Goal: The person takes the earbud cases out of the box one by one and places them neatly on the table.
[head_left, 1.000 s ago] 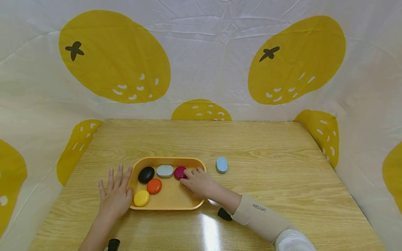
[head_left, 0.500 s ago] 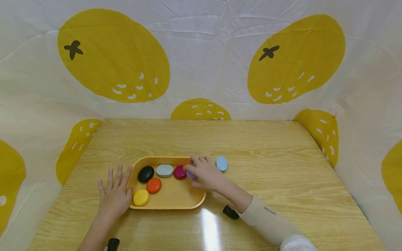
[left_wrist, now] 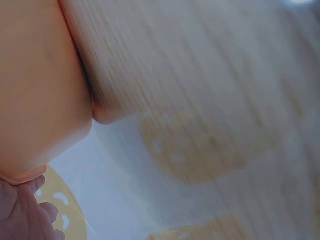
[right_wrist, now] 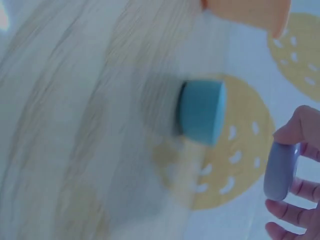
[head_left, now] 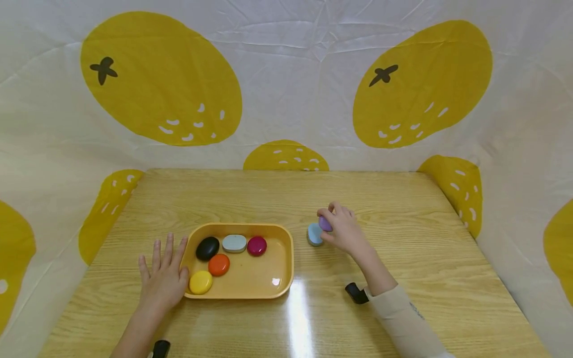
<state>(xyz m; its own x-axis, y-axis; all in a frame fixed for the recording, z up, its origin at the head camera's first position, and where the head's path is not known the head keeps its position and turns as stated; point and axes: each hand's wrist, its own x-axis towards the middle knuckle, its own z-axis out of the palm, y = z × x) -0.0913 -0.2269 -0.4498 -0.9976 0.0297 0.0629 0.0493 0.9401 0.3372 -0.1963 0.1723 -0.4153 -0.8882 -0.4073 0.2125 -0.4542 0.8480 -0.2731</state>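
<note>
While straight-fingered left hand (head_left: 163, 286) is resting beside orange plastic tray (head_left: 250, 282), right hand (head_left: 343, 231) is pinching smooth purple rounded piece (head_left: 325, 224) near light-blue oval block (head_left: 314, 236); apparently stacking, next needing centred lowering.

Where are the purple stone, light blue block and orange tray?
Purple stone (right_wrist: 280, 172): right wrist view, its visible side.
Light blue block (right_wrist: 199, 111): right wrist view, its side.
Orange tray (head_left: 250, 278): head view, its bare floor.

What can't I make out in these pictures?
Head view: part of the purple piece, covered by the right hand.
Head view: the lettering on the beige sleeve, too small and slanted to read.
Left wrist view: the inside of the tray, hidden by its own side.
Left wrist view: part of the left hand, cut off by the picture's edges.
</note>
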